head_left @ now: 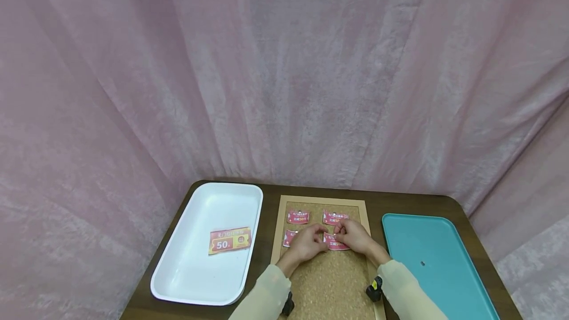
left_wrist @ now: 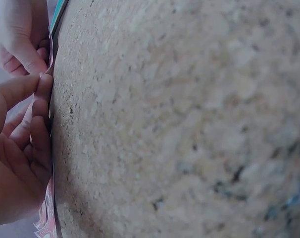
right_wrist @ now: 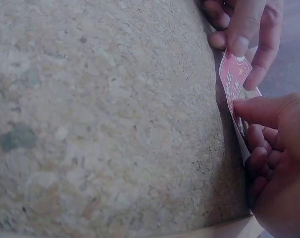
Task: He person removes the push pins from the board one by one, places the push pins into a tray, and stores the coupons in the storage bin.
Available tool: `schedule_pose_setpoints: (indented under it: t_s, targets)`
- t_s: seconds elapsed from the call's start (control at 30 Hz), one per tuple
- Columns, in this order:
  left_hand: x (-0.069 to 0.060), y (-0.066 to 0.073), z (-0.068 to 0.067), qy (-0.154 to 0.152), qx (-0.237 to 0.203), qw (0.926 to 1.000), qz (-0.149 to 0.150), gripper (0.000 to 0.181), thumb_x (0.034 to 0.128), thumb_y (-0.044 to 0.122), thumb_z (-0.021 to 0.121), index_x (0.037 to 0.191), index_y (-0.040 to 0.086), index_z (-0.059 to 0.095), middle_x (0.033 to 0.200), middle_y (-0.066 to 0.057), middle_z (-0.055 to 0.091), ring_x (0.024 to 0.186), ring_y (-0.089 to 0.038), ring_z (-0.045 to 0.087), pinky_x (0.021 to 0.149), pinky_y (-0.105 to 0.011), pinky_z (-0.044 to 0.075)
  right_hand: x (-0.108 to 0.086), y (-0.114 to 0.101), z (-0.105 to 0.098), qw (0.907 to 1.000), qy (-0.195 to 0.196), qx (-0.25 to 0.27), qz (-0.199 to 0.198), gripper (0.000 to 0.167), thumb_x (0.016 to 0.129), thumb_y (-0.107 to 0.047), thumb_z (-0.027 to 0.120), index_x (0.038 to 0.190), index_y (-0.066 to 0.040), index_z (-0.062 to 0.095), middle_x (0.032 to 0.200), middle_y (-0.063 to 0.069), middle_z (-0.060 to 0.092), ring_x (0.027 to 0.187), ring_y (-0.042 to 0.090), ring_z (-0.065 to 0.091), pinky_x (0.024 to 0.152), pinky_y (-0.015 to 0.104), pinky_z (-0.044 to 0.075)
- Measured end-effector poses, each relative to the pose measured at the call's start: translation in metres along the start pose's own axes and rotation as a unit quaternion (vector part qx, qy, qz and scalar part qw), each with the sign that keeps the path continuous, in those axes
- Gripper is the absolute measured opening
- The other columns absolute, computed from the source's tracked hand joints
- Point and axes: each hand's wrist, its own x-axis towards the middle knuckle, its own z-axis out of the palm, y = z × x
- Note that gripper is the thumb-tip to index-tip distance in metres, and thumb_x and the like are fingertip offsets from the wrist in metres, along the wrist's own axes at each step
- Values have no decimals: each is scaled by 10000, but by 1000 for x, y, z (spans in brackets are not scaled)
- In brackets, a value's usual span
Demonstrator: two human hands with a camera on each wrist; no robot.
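Note:
A pink coupon (head_left: 336, 246) lies against the cork board (head_left: 329, 280), low in the right column of pinned coupons. My left hand (head_left: 306, 242) pinches its left end between thumb and forefinger; the left wrist view shows this left hand (left_wrist: 16, 148) close to the cork. Over the coupon's upper part, my right hand (head_left: 355, 236) has its thumb and curled fingers at the paper. In the right wrist view the coupon (right_wrist: 234, 79) bends slightly off the board, the right hand (right_wrist: 283, 148) gripping it. Whether a pin sits under the right fingertips is hidden.
Pinned above and to the left are other coupons, among them one at top left (head_left: 298, 217) and one at top right (head_left: 334, 217). A white tray (head_left: 191, 280) at left holds a larger red-yellow coupon (head_left: 229, 241). The teal tray (head_left: 444, 285) at right bears a tiny dark object (head_left: 423, 263).

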Motion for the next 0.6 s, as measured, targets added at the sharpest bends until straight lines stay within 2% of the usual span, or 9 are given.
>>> schedule_pose_setpoints:
  t_s: [0.23,0.6]
  targets:
    - [0,0,0,-33,-4,9999,156,362,861,135,814,1207,171,716,700,113,693,598,-21,575,577,-241,413,0,-1,-1,10000,-16,62,62,107,898,-26,735,887,-67,637,719,-21,546,647,93,485,589,231,380]
    - [1,-2,1,-100,-129,9998,101,364,866,142,819,1212,157,709,695,130,690,582,-16,566,555,-229,404,-1,0,-1,10000,-15,91,35,115,904,-23,737,899,-66,630,721,-15,540,659,117,491,580,237,377]
